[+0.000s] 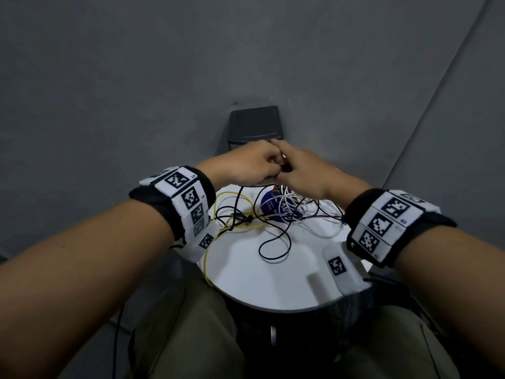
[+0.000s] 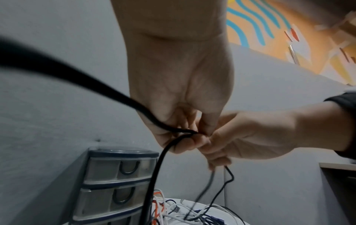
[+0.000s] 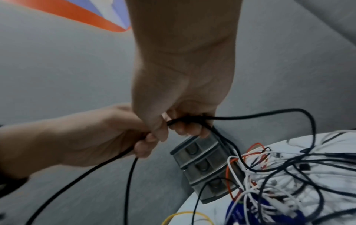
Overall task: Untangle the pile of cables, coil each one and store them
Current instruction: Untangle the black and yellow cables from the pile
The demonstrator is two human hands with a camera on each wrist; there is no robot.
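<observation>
- Grey walls (image 1: 136, 77) are met behind a round white counter (image 1: 259, 280), against which the person is seated; a painted mural is caught only by the two wrist views, never by the head view.
- At the far edge of the counter, against the wall, a small drawer unit (image 2: 117, 175) is stood, presumably so that coiled cables can be stored within easy reach. From the head view only its dark top is seen; its clear stacked drawers with dark handles are revealed in the left wrist view.
- Over the far half of the counter the pile of cables (image 1: 284, 212) is spread, with white, black, orange and yellow strands still crossed over a blue item; the task is judged to be at an early stage.
- One black cable (image 2: 154, 175) is lifted clear of the pile, probably so that it can be freed and looped without catching the others.
- Above the far edge, the left hand (image 1: 246, 165) and the right hand (image 1: 306, 176) are brought together, touching. In the head view the fingers are hidden; in the wrist views each hand is seen curled around the black cable, with loops gathered at the right hand.
</observation>
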